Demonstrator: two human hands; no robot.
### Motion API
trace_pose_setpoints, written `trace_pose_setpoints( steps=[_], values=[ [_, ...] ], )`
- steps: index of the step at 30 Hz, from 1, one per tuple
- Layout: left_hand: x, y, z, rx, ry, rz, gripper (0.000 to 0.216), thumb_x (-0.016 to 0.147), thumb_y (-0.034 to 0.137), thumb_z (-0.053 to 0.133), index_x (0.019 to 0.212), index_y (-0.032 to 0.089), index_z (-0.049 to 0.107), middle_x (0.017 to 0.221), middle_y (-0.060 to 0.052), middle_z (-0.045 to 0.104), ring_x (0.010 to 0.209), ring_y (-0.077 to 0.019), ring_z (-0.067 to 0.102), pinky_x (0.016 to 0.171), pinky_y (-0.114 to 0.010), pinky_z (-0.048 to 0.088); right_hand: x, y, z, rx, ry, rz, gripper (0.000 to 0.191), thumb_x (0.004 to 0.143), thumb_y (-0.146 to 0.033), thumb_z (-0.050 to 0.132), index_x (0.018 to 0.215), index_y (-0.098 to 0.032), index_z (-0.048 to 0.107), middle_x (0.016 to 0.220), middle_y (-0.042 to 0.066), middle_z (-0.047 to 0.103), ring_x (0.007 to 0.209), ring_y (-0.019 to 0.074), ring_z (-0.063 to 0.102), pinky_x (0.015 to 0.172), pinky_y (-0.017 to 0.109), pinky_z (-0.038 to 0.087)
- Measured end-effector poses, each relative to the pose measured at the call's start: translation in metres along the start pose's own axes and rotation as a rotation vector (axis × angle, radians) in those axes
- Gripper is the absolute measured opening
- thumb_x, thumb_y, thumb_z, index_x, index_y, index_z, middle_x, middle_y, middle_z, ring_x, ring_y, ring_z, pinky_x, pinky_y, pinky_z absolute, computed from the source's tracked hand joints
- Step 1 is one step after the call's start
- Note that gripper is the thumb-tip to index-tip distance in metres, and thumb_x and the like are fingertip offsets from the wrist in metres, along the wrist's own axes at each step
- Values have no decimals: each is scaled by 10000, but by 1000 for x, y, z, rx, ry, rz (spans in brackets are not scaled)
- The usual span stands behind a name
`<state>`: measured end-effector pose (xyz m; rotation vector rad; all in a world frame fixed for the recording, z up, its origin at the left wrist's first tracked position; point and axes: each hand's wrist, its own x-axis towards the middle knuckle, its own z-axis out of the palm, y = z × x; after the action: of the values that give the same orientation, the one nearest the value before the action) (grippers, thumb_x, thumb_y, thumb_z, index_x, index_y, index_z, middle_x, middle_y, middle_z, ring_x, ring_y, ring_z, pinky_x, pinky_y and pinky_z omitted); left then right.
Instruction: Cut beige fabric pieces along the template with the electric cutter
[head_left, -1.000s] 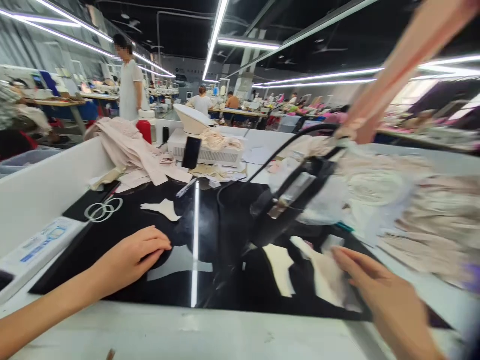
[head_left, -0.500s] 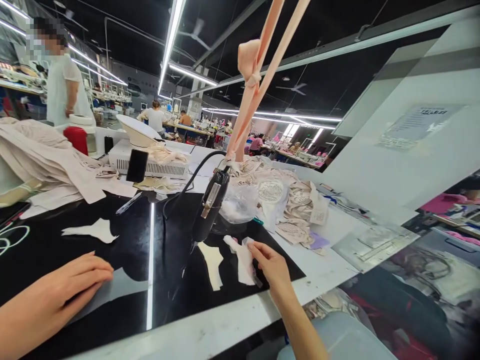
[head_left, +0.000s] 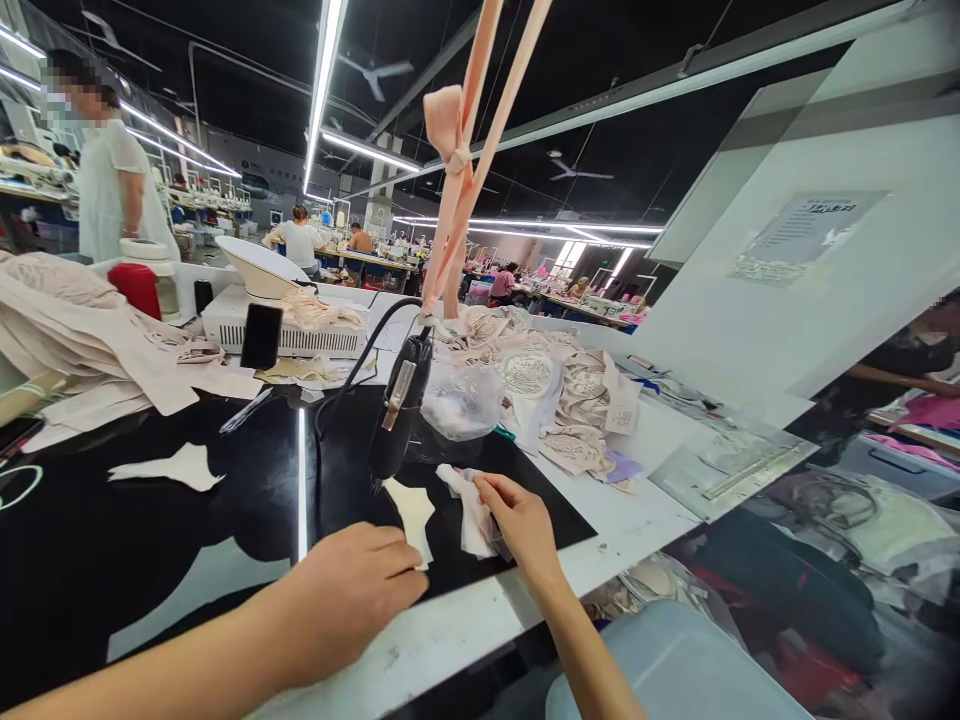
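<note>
My right hand (head_left: 521, 520) pinches the upper right edge of a white cut fabric piece (head_left: 472, 520), which rests on the black work mat (head_left: 262, 480). A bit of clear film shows under its fingers. My left hand (head_left: 360, 590) reaches across with loosely bent fingers, the tips at the lower end of a cream cut piece (head_left: 411, 505); its thumb is hidden. Just above the cream piece hangs a black handheld tool (head_left: 397, 410) with a cord. To the left lie another white cut piece (head_left: 172, 468) and a translucent template-like sheet (head_left: 199, 590).
Peach straps (head_left: 454, 180) rise from the tool. Behind it are a clear plastic bag (head_left: 461, 395) and a heap of beige garment parts (head_left: 577, 390). A white box (head_left: 315, 335), a phone (head_left: 261, 335) and fabric strips (head_left: 135, 335) stand or lie farther left. People work in the background.
My left hand has moved right, off the translucent sheet to the lower end of the cream piece. My right hand keeps its pinch on the white piece. The view has shifted slightly.
</note>
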<state>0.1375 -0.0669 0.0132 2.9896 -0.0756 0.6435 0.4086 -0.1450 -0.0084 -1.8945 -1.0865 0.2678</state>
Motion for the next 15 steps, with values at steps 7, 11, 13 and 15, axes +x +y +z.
trace_pose_setpoints(
  steps=[7, 11, 13, 15],
  values=[
    [83, -6, 42, 118, -144, -104, 245, 953, 114, 484, 1172, 143, 589, 1248, -115, 651, 1130, -254, 579, 874, -373, 466, -1, 2, 0, 44, -10, -6, 191, 962, -344, 621, 972, -163, 681, 984, 28, 699, 856, 170, 673, 788, 349, 572],
    [94, -10, 52, 113, -202, -153, 239, 908, 69, 517, 1122, 112, 614, 1129, -108, 694, 1069, -264, 597, 815, -373, 461, -3, 6, -4, 149, 27, 7, 213, 947, -360, 643, 937, -150, 680, 892, 7, 692, 785, 160, 669, 739, 330, 568],
    [95, -10, 53, 99, -221, -162, 226, 909, 54, 497, 1084, 117, 626, 1094, -94, 705, 1048, -255, 601, 806, -366, 453, -4, 7, -8, 233, 71, 13, 225, 941, -371, 649, 930, -149, 678, 844, -2, 682, 758, 154, 663, 724, 327, 562],
    [95, -10, 52, 86, -229, -164, 220, 922, 55, 475, 1062, 127, 629, 1078, -85, 709, 1040, -246, 601, 807, -358, 445, -7, 6, -12, 340, 134, 13, 261, 927, -407, 660, 944, -147, 678, 809, -3, 674, 747, 155, 658, 728, 335, 558]
  ],
)
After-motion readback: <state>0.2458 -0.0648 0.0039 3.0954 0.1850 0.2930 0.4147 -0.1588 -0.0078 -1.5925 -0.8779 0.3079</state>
